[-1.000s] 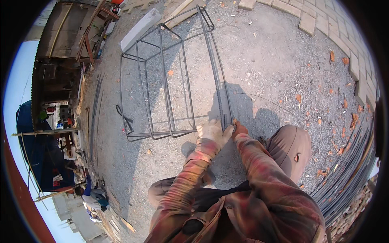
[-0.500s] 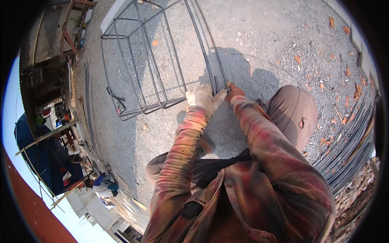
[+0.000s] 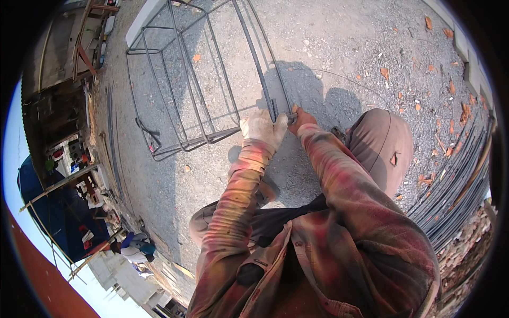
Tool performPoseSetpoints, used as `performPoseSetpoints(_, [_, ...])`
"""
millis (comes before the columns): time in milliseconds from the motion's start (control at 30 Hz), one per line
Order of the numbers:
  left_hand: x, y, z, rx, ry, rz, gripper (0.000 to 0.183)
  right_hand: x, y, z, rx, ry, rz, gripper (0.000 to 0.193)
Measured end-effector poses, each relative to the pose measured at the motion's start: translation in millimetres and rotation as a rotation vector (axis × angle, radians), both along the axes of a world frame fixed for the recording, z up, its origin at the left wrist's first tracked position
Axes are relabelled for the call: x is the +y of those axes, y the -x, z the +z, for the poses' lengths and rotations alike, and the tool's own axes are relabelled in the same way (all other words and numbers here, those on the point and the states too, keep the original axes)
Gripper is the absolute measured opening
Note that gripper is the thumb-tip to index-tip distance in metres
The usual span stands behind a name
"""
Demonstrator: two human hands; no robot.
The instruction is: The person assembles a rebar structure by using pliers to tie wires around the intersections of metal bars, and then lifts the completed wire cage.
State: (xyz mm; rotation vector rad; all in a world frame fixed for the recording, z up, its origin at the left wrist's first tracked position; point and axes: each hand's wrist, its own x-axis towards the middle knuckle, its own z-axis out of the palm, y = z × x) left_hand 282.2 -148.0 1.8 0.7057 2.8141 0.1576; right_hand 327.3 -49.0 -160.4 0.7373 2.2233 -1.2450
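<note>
A rebar cage (image 3: 197, 98) of thin bent stirrups and longer bars lies on the gravelly ground, stretching away ahead of me. My left hand (image 3: 263, 127), in a pale work glove, is closed around its near bar, beside the end of a thicker ribbed bar (image 3: 256, 62). Just to the right, my right hand (image 3: 303, 120) is bare and closed at the cage's near right corner, where a stirrup (image 3: 276, 59) bends. The fingertips partly cover the joint, so I cannot tell whether a small tool or wire is there too.
A bundle of long rods (image 3: 450, 191) lies on the right, with broken brick pieces (image 3: 384, 73) scattered nearby. More thin bars (image 3: 113, 138) run along the left. Another person (image 3: 135, 248) is bent over at the lower left, near a dark blue canopy (image 3: 55, 214).
The view has shifted slightly, so cage and ground appear a little further left. Both hands keep their hold at the same corner, with the right hand's fingers slightly moved.
</note>
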Motion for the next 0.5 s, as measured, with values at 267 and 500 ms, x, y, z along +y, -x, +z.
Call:
performPoseSetpoints(267, [1, 2, 27, -0.366, -0.438, 0.301, 0.04, 1, -3, -3, 0.004, 0.016, -0.012, 0.063])
performPoseSetpoints(500, [-21, -4, -4, 0.107, -0.513, -0.154, 0.048, 7, 2, 10, -0.081, -0.031, 0.121, 0.068])
